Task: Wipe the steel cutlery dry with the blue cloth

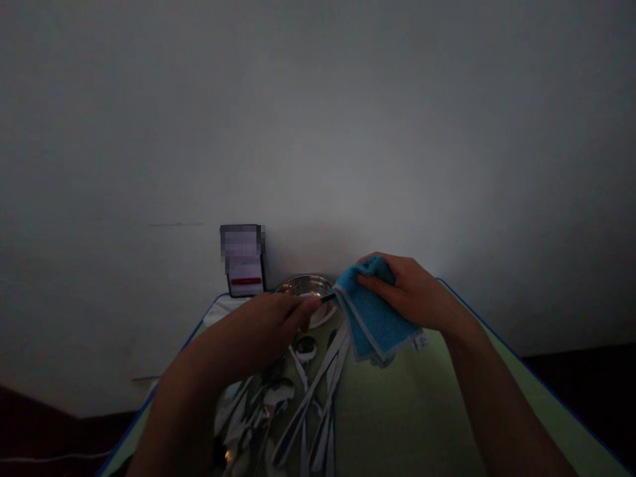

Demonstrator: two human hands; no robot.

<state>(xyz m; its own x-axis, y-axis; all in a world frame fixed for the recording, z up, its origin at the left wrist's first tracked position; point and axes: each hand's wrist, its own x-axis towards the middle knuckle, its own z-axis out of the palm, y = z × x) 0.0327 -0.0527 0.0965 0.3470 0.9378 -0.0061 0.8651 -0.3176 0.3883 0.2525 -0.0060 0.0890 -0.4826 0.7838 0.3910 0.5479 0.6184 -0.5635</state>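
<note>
My left hand [293, 315] is closed on the handle of a piece of cutlery [328, 298], a thin dark strip of which shows between my hands. The cutlery's other end is hidden inside a folded blue cloth [375, 311] with a pale edge, so its kind cannot be told. My right hand [412, 291] grips that cloth from above, thumb on the near side, wrapped about the hidden end. Below and behind my left hand stands a round metal bowl [305, 283], partly covered by the hand.
Several spoons [279, 392] and other cutlery with long metal handles [318, 401] lie in a loose pile on the green table [397, 411], nearest my left forearm. A phone [244, 265] leans upright against the pale wall [318, 132] at the back left.
</note>
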